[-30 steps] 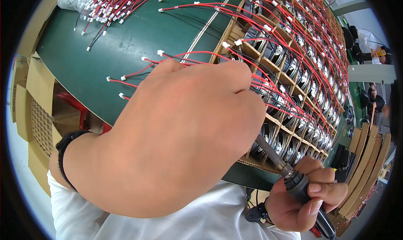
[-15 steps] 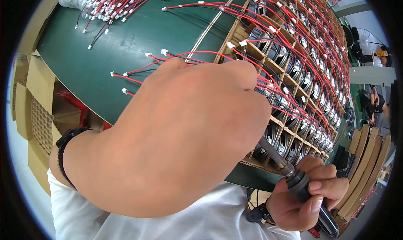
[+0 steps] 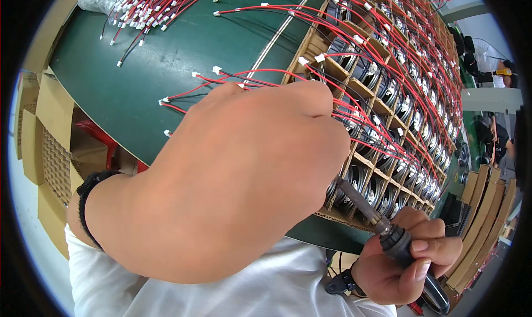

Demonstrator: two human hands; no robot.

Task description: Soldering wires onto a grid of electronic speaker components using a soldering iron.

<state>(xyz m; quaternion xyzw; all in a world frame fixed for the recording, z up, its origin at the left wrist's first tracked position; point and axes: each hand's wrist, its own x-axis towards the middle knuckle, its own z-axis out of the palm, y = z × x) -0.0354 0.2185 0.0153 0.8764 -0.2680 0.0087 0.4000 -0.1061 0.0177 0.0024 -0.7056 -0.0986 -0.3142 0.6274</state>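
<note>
Head view.

Dark green tabletop (image 3: 133,89): left edge curves down to pass behind the left hand (image 3: 255,161); front edge shows again between the two hands, a narrow green strip separating it from the tray. Widest stretch of green: left of the tray, between a heaped bundle of red and black wires with white connectors (image 3: 152,6) and the loose red-and-black leads (image 3: 266,70) reaching out from the tray.

Brown cardboard divider tray (image 3: 333,68): right of the left hand, its cells holding round silver-and-black metal components (image 3: 372,190); card walls and overlying wires crowd this side. Open brown cardboard box (image 3: 55,103): beyond the left table edge.

Soldering iron with black handle and grey metal barrel (image 3: 395,240): gripped in the right hand (image 3: 410,261), fingers closed round the handle; barrel slants up-left to the left hand's right edge, tip hidden.

Left hand: back to the camera, over the tray's near left corner; fingers concealed, grip cannot be told. Black wristband (image 3: 86,198) on that wrist.
</note>
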